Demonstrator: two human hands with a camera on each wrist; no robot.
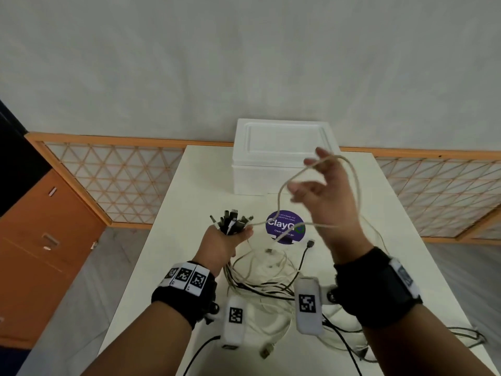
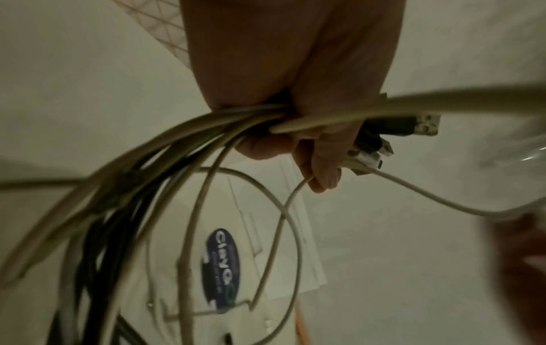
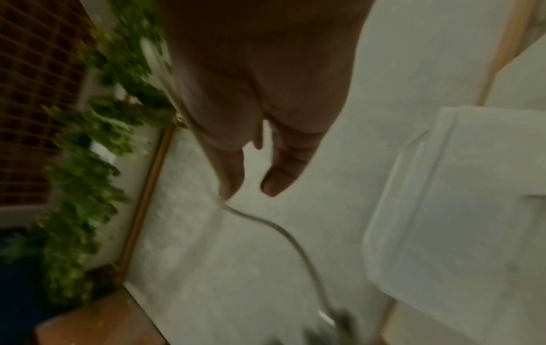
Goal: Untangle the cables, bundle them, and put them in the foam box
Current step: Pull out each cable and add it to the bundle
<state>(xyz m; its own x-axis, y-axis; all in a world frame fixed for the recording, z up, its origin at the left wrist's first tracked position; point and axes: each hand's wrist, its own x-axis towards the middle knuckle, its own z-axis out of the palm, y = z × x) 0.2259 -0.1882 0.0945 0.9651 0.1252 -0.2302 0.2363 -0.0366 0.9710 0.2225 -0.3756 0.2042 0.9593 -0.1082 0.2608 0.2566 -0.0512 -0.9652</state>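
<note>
L hand [image 1: 226, 240] fisted round cable bundle [image 1: 230, 223], plugs poking out top. R hand [image 1: 325, 196] up, fingers loose & spread, white cable [image 1: 282, 189] draped over them. Its far end's lost in tangle [image 1: 265, 284] below.

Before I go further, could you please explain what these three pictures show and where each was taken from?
No machine here: a person works with bare hands. The big picture comes from a head camera looking down. The other two come from small cameras strapped to each wrist, looking along the fingers. The left hand grips a bundle of cables just below their plugs. The right hand is raised, fingers spread, with one beige cable looped over them; it runs back to the bundle. On the white table lie more loose cables, a round purple sticker and a closed white box at the far edge.
</note>
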